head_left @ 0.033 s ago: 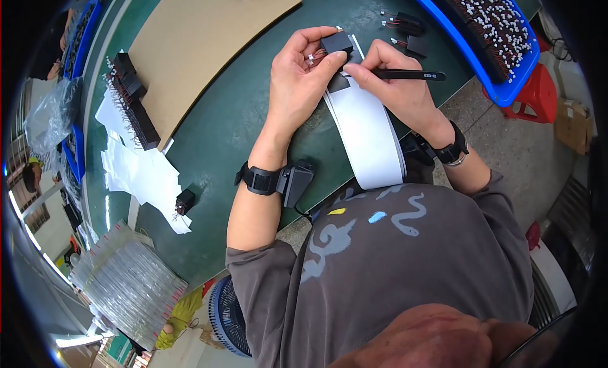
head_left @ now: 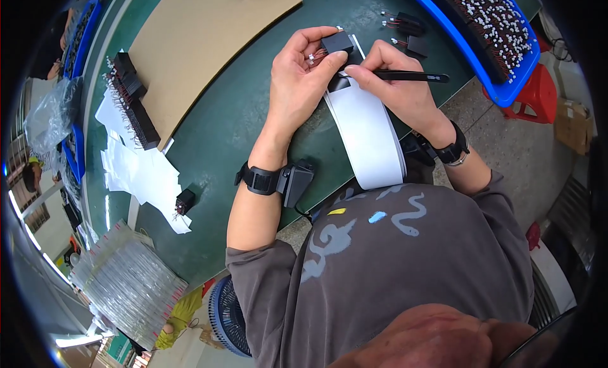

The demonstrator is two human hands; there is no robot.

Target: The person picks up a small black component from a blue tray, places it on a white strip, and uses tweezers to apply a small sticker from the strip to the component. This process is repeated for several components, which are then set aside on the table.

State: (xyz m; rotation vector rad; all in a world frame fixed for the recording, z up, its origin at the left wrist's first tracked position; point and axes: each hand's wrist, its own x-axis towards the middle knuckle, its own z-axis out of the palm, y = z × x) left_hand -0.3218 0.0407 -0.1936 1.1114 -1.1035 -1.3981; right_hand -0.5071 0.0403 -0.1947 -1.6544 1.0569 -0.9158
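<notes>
My left hand (head_left: 301, 77) grips a small black block (head_left: 337, 44) with thin red and dark wires ending in white connectors. Black tweezers (head_left: 411, 76) are pinched in my right hand (head_left: 402, 89), their tips pointing left, close to the left thumb. Under those tips, a dark patch (head_left: 339, 83) shows at the upper end of a stack of long white sheets (head_left: 370, 137). Whether the tweezers touch the patch is hidden by my fingers. The sheets run from beneath both hands down toward my body.
Two loose wired black blocks (head_left: 411, 26) lie past my right hand, near a blue tray (head_left: 506, 96) packed with similar ones. On the left are a brown board (head_left: 209, 45), a row of black blocks (head_left: 136, 105) and crumpled white sheets (head_left: 136, 175). A red stool (head_left: 538, 96) stands right.
The tweezers have shifted very slightly to the right and down at their rear end. The dark patch on the sheets looks a little different in shape and shine. My left hand is unmoved.
</notes>
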